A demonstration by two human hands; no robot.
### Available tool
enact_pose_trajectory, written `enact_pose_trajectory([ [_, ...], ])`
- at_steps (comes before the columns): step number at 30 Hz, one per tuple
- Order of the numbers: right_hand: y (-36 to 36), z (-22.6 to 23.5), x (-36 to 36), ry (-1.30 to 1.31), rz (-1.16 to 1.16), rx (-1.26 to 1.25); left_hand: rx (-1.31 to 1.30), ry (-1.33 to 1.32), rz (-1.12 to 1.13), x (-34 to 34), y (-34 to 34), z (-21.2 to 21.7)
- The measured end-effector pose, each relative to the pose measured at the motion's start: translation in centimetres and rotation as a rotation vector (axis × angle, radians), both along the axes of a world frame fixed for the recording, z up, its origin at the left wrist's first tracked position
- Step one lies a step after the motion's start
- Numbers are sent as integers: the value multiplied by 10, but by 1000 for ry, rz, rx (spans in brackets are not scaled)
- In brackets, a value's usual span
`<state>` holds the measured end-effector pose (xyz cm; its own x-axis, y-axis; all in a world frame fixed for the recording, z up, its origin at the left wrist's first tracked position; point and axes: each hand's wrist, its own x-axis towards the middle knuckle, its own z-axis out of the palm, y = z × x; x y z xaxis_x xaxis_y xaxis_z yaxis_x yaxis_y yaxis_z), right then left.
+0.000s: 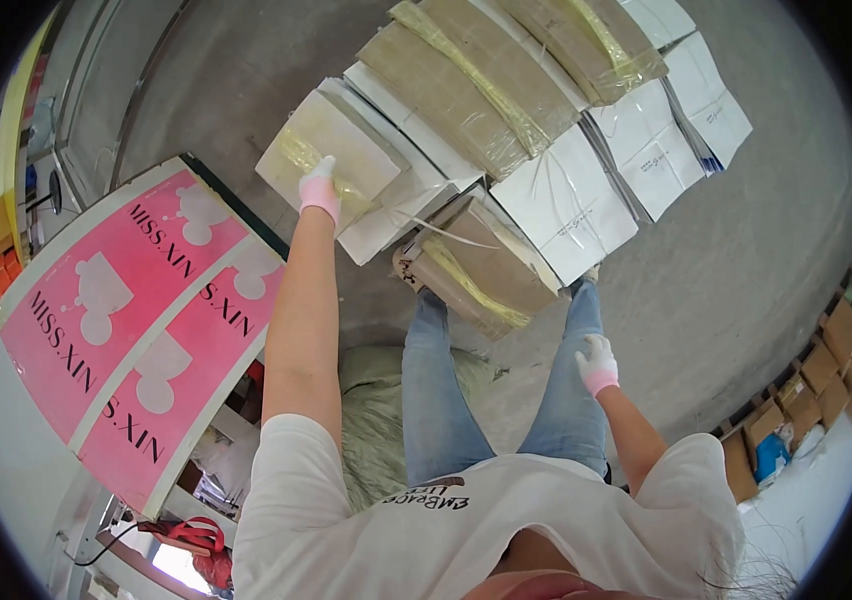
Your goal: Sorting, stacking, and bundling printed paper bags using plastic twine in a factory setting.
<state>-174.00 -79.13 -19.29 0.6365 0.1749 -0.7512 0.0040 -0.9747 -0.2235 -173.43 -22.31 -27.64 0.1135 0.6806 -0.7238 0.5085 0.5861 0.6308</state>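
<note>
A pale flat parcel [331,150], bound with yellowish tape, is touched by the left hand [319,190], which wears a white glove with a pink cuff. The hand lies on the parcel's near edge; whether its fingers are closed around the edge or only pressed flat on it cannot be told. The parcel rests at the left end of a stack of parcels [536,110] on the grey floor [746,280].

Beside the pale parcel, to its right, white wrapped bundles [566,205] are laid in rows, and brown taped cartons [466,85] are piled on them. Below the pale parcel and to its right, a tilted brown carton [481,270] leans against the stack, just in front of the person's jeans.

The right hand [598,365], gloved alike, hangs free beside the right leg, well apart from the pale parcel, its fingers loosely open and holding nothing.

Left of the pale parcel, a pink printed board [136,320] is seen. Far to its right, small brown boxes [826,370] are lined along a wall.
</note>
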Motion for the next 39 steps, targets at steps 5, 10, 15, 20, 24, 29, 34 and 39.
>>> enact_pose_trajectory([
  [5,16,-2,-13,-30,-109,164,-172,-189,42,-8,-3,19],
  [10,-6,3,-19,80,-82,-56,-327,-263,81,18,-21,41],
  [15,4,3,-30,117,-121,-18,36,133,-207,0,-4,5],
  [20,3,15,-28,145,-199,-21,154,76,-283,13,-15,19],
  [24,-19,21,-42,17,-141,-71,535,428,-395,17,-57,63],
  [29,-49,48,-34,19,-427,30,306,80,-478,-66,-106,90],
  [34,-109,35,3,-155,-418,69,-10,31,-475,-110,-253,152],
  [39,-169,81,118,-140,-429,137,-228,-53,-435,-39,-385,245],
])
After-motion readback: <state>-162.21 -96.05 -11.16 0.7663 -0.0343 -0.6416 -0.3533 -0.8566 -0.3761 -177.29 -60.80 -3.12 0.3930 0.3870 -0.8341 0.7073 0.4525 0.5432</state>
